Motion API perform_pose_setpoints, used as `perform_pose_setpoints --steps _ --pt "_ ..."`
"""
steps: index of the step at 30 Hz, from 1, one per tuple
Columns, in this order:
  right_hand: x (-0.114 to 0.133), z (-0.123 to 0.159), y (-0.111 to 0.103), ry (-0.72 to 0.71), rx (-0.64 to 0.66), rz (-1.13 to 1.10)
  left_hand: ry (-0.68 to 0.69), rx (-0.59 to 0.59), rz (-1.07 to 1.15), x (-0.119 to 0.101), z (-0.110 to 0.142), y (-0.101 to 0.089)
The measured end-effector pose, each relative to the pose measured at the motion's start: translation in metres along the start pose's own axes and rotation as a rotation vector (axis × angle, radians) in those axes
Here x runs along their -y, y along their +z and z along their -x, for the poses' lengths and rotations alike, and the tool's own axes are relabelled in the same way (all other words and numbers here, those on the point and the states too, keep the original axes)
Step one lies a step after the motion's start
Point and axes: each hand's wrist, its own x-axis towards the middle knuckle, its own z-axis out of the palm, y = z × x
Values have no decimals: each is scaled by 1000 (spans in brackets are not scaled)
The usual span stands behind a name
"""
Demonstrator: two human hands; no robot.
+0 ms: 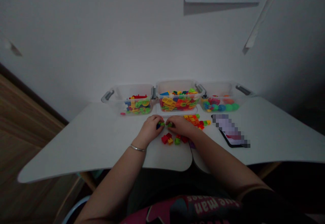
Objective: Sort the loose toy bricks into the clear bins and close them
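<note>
My left hand is closed on small toy building blocks, a green one and a blue one showing at the fingertips. Close beside it, my right hand pinches a green toy building block. A narrow gap separates what the two hands hold. On the table just below them lie loose red blocks, a yellow-orange block and a green block. More orange, yellow and red blocks lie behind my right hand, which partly hides them.
Three clear bins stand along the wall: the left bin and middle bin hold many toy pieces, the right bin colourful round pieces. A phone lies at right on the white table. A small pink piece sits near the left bin.
</note>
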Motion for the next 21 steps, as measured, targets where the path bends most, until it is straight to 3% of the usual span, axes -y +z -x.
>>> perform_pose_setpoints --steps 7,15,21 --pt "-10 -2 1 43 -77 49 -21 4 6 -3 -1 -2" --pt "-14 1 -26 -23 -677 -25 -30 6 11 -4 0 -4" --pt "-17 4 -48 80 -944 1 -37 22 18 -3 0 -3"
